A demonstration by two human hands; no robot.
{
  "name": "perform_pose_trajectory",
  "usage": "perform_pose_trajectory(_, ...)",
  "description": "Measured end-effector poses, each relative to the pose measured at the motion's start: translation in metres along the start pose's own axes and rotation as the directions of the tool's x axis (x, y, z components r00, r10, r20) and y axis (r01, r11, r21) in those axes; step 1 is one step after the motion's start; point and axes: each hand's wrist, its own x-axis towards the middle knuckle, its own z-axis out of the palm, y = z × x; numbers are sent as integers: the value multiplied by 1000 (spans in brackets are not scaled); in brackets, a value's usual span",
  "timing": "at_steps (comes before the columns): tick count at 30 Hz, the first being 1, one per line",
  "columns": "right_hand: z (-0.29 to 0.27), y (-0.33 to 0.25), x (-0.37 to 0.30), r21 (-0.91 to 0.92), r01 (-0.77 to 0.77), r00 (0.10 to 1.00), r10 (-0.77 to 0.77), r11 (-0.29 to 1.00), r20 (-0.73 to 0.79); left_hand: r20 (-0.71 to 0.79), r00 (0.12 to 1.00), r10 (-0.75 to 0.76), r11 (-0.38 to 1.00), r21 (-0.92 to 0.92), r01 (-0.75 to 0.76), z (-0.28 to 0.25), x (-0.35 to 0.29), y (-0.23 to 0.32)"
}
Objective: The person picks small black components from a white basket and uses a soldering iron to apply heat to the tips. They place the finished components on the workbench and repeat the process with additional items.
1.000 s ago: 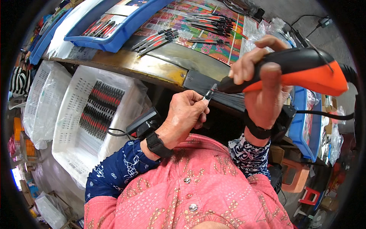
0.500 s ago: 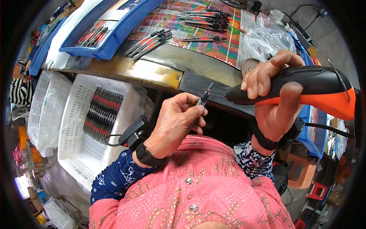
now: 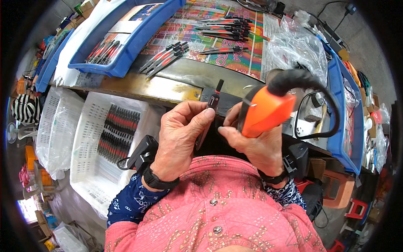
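My left hand (image 3: 178, 136) pinches a slim black pen-shaped tool (image 3: 213, 100) between thumb and forefinger, upright with its narrow tip up and a small red band below the tip. Close on its right, my right hand (image 3: 262, 147) is closed around an orange-and-black electric screwdriver (image 3: 268, 110). The screwdriver's orange rear end faces up, a thick black cord loops off it, and its front end is hidden behind the hand. On the table beyond, several black-and-red pen-shaped tools (image 3: 167, 59) lie in a small group, with a larger pile of them (image 3: 224, 27) farther back.
A blue tray (image 3: 119, 67) with more such tools stands at the back left. Below the table edge, a white plastic basket (image 3: 86, 143) holds stacked rows of them. Clear plastic bags (image 3: 296, 46) and another blue tray (image 3: 346, 157) are on the right.
My right hand has turned and come left, beside the left hand. The screwdriver has swung from lying sideways to its rear end up. The left hand has moved slightly left, its tool now more upright.
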Motion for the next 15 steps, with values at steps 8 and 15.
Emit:
perform_pose_trajectory(8, 12, 16, -11, 92, 21, 994, -31, 996, 107, 55, 996, 71, 996, -56, -68, -2, 1, -2)
perform_pose_trajectory(15, 12, 15, -9, 96, -21, 992, 9, 995, 127, 65, 995, 73, 996, 40, -76, -12, -2, 0)
